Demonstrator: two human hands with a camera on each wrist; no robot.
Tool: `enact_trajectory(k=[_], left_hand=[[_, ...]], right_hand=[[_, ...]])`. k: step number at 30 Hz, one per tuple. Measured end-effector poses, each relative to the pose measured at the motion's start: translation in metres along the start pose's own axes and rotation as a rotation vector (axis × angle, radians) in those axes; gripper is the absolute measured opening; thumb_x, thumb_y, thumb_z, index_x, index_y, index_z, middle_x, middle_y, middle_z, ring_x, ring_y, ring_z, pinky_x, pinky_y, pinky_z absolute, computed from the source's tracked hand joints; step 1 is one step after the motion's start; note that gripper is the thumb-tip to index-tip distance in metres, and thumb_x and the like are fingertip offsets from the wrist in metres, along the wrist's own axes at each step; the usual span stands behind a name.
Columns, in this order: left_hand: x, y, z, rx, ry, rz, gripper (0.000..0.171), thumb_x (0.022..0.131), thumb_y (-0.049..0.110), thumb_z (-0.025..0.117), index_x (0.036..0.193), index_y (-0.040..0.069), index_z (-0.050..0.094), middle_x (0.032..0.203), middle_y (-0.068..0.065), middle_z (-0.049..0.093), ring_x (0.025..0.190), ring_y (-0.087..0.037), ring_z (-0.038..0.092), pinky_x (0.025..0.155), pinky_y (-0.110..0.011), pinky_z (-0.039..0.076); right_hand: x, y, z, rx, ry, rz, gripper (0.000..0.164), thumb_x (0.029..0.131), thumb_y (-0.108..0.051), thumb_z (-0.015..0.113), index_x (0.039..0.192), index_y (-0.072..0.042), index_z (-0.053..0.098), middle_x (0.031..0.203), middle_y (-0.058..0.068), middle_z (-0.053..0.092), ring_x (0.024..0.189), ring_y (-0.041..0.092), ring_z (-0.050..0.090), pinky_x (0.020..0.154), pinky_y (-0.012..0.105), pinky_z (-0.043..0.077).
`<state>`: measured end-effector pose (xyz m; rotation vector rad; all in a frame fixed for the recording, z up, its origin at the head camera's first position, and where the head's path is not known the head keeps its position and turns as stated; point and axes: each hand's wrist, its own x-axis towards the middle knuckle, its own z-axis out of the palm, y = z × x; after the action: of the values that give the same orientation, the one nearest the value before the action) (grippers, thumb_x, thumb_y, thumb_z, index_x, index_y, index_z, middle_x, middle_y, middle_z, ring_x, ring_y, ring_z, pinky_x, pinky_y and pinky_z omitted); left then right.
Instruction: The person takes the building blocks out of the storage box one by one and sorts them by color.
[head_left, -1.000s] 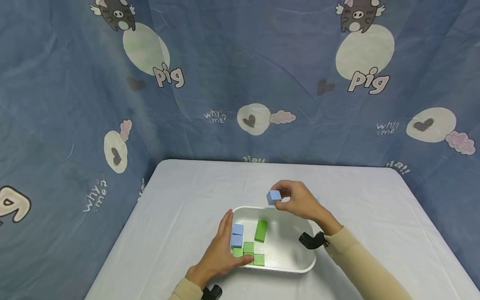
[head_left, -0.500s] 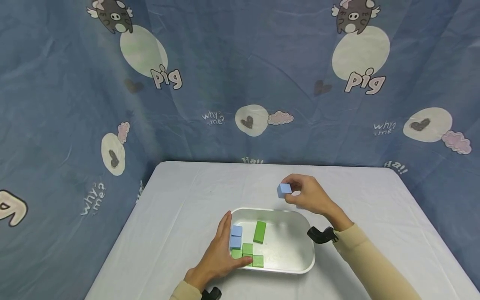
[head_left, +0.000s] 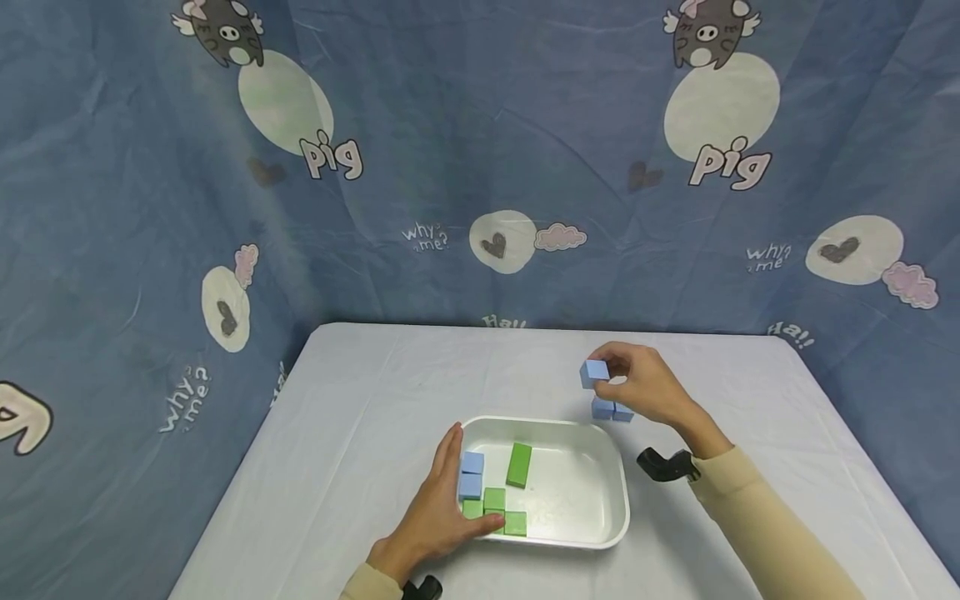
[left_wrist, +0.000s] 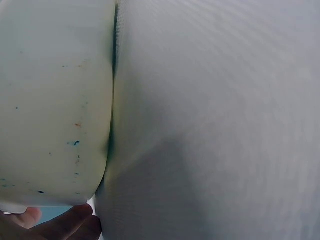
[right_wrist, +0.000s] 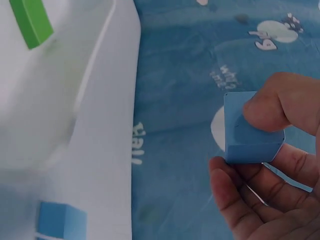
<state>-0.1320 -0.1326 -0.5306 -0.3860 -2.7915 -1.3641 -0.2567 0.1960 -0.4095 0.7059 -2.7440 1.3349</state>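
Note:
In the head view my right hand [head_left: 648, 382] pinches a light blue cube [head_left: 594, 374] above the table, right of the tray's far end. The right wrist view shows the thumb on one face of this cube [right_wrist: 252, 130], with the fingers beneath. Just below it, two more blue cubes [head_left: 602, 408] lie side by side on the table. My left hand [head_left: 435, 508] rests along the left end of the white tray [head_left: 624, 500], fingers straight and thumb across its front rim. Beside that hand, inside the tray, are two blue cubes [head_left: 471, 486] and several green cubes [head_left: 494, 499], partly hidden by the thumb.
A darker green rectangular block [head_left: 519, 465] lies apart from the cubes in the tray. The white-covered table [head_left: 360, 417] stands against a blue printed curtain [head_left: 420, 275] at the back and sides.
My right hand has carried the blue cube to the right and farther back, away from over the tray's far rim. Two cubes on the table have come into view below it. The left hand stays put.

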Motion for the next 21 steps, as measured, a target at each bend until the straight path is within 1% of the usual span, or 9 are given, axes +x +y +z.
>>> enact_trajectory(k=[4, 8, 15, 21], left_hand=[[-0.001, -0.001, 0.000, -0.003, 0.001, 0.003, 0.140, 0.065, 0.059, 0.090, 0.165, 0.009, 0.006, 0.170, -0.009, 0.010, 0.144, -0.028, 0.034, 0.111, -0.054, 0.037], [-0.001, -0.001, 0.000, -0.006, 0.002, 0.002, 0.140, 0.065, 0.060, 0.089, 0.165, 0.009, 0.005, 0.170, -0.007, 0.010, 0.144, -0.028, 0.034, 0.111, -0.054, 0.037], [0.000, -0.001, 0.000, -0.007, -0.003, -0.007, 0.140, 0.065, 0.062, 0.089, 0.165, 0.010, 0.005, 0.170, -0.003, 0.008, 0.145, -0.027, 0.034, 0.111, -0.054, 0.037], [0.000, -0.001, 0.000, -0.004, 0.000, -0.005, 0.140, 0.065, 0.063, 0.088, 0.165, 0.009, 0.005, 0.170, -0.004, 0.009, 0.145, -0.027, 0.034, 0.111, -0.053, 0.037]], right_hand=[[-0.004, 0.005, -0.006, 0.016, 0.006, 0.030, 0.028, 0.083, -0.001, 0.073, 0.111, -0.006, 0.071, 0.096, 0.004, 0.071, 0.087, 0.019, 0.067, 0.079, 0.033, 0.054], [-0.008, 0.011, -0.013, 0.028, 0.012, 0.045, 0.028, 0.085, -0.004, 0.076, 0.113, -0.003, 0.071, 0.099, 0.006, 0.071, 0.091, 0.021, 0.067, 0.080, 0.029, 0.055], [-0.014, 0.024, -0.022, 0.048, 0.018, 0.085, 0.030, 0.086, -0.009, 0.079, 0.114, -0.003, 0.070, 0.099, 0.006, 0.072, 0.091, 0.021, 0.068, 0.078, 0.026, 0.055], [-0.019, 0.034, -0.028, 0.084, 0.029, 0.085, 0.030, 0.087, -0.008, 0.079, 0.114, -0.001, 0.070, 0.101, 0.010, 0.072, 0.092, 0.023, 0.068, 0.079, 0.025, 0.054]])
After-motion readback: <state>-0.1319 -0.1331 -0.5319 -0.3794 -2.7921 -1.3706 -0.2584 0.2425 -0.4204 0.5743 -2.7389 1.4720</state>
